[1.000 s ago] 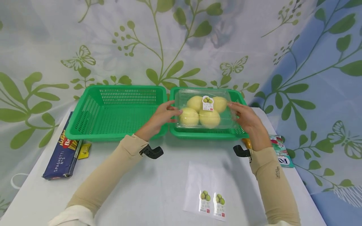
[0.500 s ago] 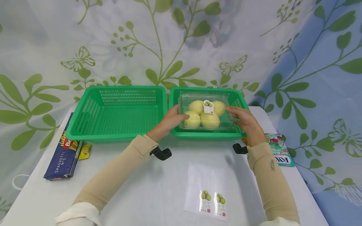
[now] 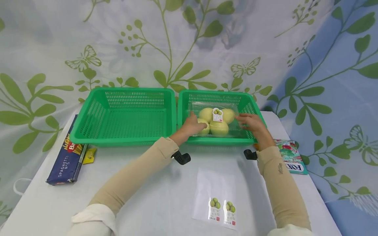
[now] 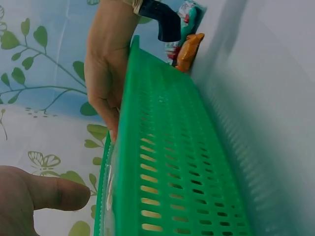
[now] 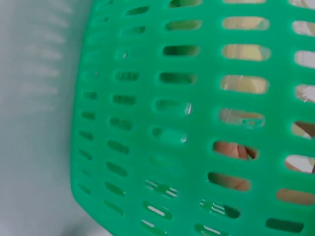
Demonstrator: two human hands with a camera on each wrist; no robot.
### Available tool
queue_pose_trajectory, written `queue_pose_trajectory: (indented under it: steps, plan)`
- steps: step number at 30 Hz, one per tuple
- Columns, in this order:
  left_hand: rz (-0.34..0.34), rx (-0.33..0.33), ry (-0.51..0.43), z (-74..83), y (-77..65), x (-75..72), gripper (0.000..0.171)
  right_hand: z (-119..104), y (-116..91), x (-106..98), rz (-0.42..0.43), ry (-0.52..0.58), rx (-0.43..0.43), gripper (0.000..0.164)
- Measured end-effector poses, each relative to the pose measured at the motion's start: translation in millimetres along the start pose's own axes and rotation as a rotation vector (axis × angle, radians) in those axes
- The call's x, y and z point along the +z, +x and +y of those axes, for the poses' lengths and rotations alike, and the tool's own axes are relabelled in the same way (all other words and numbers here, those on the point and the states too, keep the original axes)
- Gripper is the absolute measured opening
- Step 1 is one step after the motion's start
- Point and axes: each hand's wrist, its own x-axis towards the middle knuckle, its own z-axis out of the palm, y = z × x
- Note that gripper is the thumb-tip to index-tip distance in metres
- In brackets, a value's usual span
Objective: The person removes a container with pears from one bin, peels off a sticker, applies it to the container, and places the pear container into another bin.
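Note:
In the head view, a clear plastic box [image 3: 231, 131] of several round pale-yellow fruits [image 3: 219, 128], with a printed label [image 3: 218, 114] on top, lies inside the right green basket [image 3: 220, 141]. Over the box's left end is my left hand [image 3: 189, 127], its thumb out above a fruit. The left wrist view shows that thumb [image 4: 61, 193] straight and apart from the basket wall. My right hand [image 3: 252, 124] reaches into the basket at the box's right end, fingers extended and slightly blurred. Through the slots in the right wrist view, bits of its fingers [image 5: 231, 150] show; contact is unclear.
A second green basket [image 3: 124, 141] stands to the left. Beside it lie a blue spaghetti pack [image 3: 65, 161] and a yellow packet [image 3: 89, 155]. A sheet with two fruit stickers [image 3: 214, 177] is on the table's front. Colourful packets [image 3: 290, 155] lie at right.
The box of fruits has been lowered into the right basket. My left hand has moved right and down over its left end; the right hand has shifted slightly left and down.

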Motion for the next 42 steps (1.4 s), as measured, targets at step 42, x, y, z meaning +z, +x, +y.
queue_pose_trajectory:
  steps: [42]
  plan:
    - [0.107,0.187,0.264,-5.9,-7.4,25.6,0.088,8.2,-8.0,1.7,0.082,-0.143,-0.04,0.076]
